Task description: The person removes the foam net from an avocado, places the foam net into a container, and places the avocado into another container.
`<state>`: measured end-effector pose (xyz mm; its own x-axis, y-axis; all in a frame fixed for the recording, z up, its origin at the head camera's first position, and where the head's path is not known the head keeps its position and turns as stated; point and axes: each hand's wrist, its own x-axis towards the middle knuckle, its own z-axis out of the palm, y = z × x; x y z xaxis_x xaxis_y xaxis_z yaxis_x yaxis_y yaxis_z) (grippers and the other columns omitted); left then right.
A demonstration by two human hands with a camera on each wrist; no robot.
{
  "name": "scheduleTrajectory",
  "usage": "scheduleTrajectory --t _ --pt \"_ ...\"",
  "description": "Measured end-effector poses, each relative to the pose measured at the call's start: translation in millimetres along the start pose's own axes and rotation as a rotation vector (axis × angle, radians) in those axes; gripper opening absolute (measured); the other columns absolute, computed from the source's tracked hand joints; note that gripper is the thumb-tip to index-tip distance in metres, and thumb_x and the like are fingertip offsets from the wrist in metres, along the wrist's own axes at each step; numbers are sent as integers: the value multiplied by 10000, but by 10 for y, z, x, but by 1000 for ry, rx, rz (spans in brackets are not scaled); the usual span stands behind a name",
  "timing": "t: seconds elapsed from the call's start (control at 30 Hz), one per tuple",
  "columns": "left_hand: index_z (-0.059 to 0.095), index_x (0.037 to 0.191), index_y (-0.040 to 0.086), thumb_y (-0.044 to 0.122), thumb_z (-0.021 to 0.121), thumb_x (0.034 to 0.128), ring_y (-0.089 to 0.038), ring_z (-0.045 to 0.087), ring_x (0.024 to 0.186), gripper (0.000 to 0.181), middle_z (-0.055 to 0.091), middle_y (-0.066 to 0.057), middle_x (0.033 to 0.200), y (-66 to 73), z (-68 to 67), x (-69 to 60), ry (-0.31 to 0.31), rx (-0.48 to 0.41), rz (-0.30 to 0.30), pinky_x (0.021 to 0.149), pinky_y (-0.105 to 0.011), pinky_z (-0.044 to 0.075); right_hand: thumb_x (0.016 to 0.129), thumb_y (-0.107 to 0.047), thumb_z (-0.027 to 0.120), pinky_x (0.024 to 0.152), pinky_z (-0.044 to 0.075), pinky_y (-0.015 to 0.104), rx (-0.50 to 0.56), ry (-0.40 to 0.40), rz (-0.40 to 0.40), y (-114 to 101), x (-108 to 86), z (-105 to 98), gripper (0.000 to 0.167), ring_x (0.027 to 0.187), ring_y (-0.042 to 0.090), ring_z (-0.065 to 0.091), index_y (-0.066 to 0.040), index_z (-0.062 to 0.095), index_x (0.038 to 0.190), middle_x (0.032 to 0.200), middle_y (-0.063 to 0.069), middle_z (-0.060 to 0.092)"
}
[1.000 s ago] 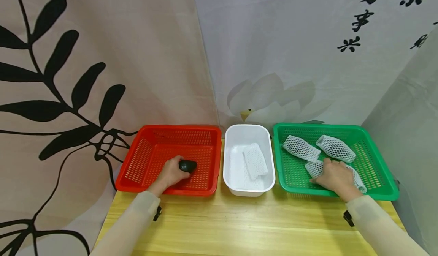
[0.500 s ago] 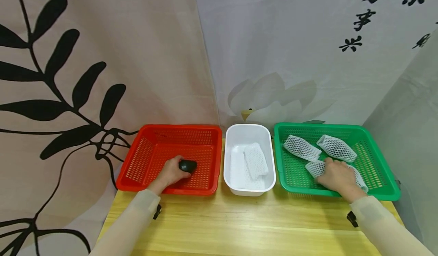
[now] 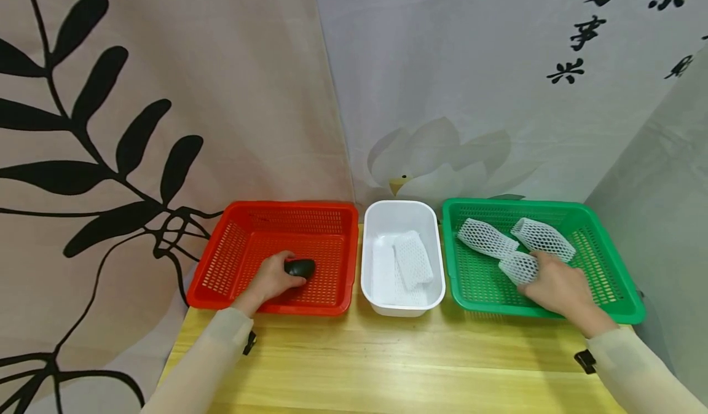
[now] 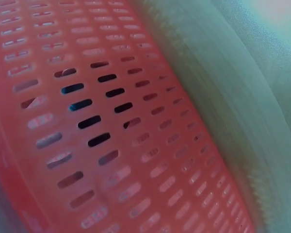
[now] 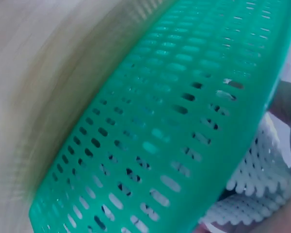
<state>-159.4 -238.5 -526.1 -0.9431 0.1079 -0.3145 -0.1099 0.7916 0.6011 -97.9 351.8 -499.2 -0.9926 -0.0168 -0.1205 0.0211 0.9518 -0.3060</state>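
Observation:
In the head view my left hand (image 3: 275, 277) holds a dark, smooth oval object (image 3: 300, 268) low in the red basket (image 3: 293, 205); its exact kind is unclear. The left wrist view shows mostly the slotted red wall (image 4: 111, 160), with something dark behind the slots. My right hand (image 3: 560, 284) grips a white foam net sleeve (image 3: 519, 268) in the green basket (image 3: 520, 204); the hand covers the sleeve's right end. Part of this sleeve also shows past the basket rim in the right wrist view. Two more foam net sleeves (image 3: 487, 239) (image 3: 544, 239) lie behind it.
Between the baskets stands a white tub (image 3: 378, 279) with another foam net (image 3: 412, 260) inside. All three containers sit on a wooden table (image 3: 398, 359). A printed cloth (image 3: 265, 94) hangs close behind them.
My right hand has shifted right along the sleeve, and the sleeve's left part shows more while its right end is now covered. The left hand and dark object have moved slightly left.

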Motion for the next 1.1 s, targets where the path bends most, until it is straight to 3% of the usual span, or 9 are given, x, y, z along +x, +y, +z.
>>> scheduleTrajectory --t 0.1,0.37,0.53,0.93,1.1 --pt "501 1484 -44 224 849 886 -383 663 1085 742 637 -276 1302 -11 -35 -18 14 -5 10 882 -508 578 807 -327 819 717 492 690 18 22 -3 2 -23 -16 850 986 591 623 157 471 1414 1332 408 541" --pt "517 1473 -32 234 836 904 -381 640 1122 705 607 -284 1359 -17 -114 -74 56 -5 35 908 -519 560 820 -264 798 781 468 745 79 80 -25 -13 -79 -38 817 1177 611 508 118 452 1454 1395 405 487" --pt "508 1485 -32 249 820 919 -398 620 1185 704 566 -275 1440 13 -143 -118 68 1 59 953 -543 546 824 -228 796 775 474 727 119 119 -36 -42 -122 -40 811 1179 579 508 113 437 1467 1387 395 490" --pt "525 1475 -10 243 815 923 -444 527 1342 673 510 -249 1505 212 -132 -284 118 0 137 1042 -567 500 801 -205 844 725 491 665 174 200 -41 -158 -185 -93 830 1091 525 543 97 451 1467 1317 367 550" --pt "543 1464 14 248 819 913 -418 582 1279 659 545 -213 1465 326 -94 -368 147 -22 174 994 -534 540 795 -210 859 733 487 658 197 240 -42 -218 -222 -108 829 1061 524 556 105 464 1453 1272 363 578"
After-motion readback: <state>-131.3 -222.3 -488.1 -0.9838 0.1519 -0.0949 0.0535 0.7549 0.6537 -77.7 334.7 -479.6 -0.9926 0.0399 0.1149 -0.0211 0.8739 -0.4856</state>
